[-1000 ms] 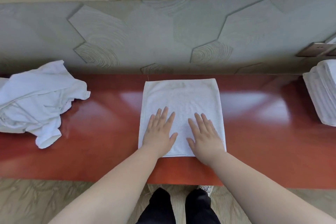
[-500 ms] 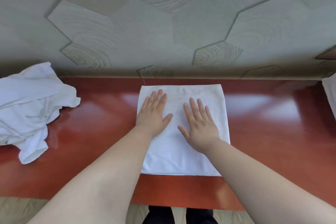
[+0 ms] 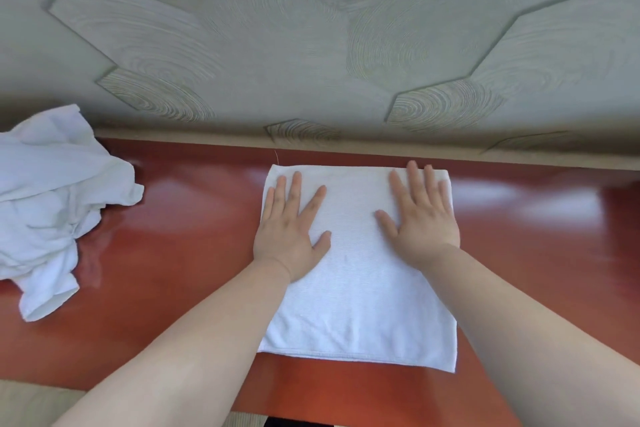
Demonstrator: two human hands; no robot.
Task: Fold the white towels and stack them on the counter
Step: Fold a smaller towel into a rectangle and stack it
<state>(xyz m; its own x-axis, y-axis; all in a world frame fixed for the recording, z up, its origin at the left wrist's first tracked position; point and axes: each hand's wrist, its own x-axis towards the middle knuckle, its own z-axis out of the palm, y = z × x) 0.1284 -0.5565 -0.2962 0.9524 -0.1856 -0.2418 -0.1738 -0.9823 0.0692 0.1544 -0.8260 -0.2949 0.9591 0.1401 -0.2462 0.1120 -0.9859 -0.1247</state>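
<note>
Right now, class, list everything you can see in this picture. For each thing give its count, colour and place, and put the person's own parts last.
folded towel: one, white, flat on the middle of the counter, under both hands
towel heap: one crumpled heap, white, on the counter at the left edge; number of towels in it cannot be told
counter: one, glossy red-brown, running across the view
wall panel: one, grey-green with hexagon wood-grain shapes, behind the counter
floor: pale beige strip, bottom left, in front of the counter
left hand: one, fingers straight, pressed flat on the towel's left side
right hand: one, fingers straight, pressed flat on the towel's right side, fingertips near its far edge
</note>
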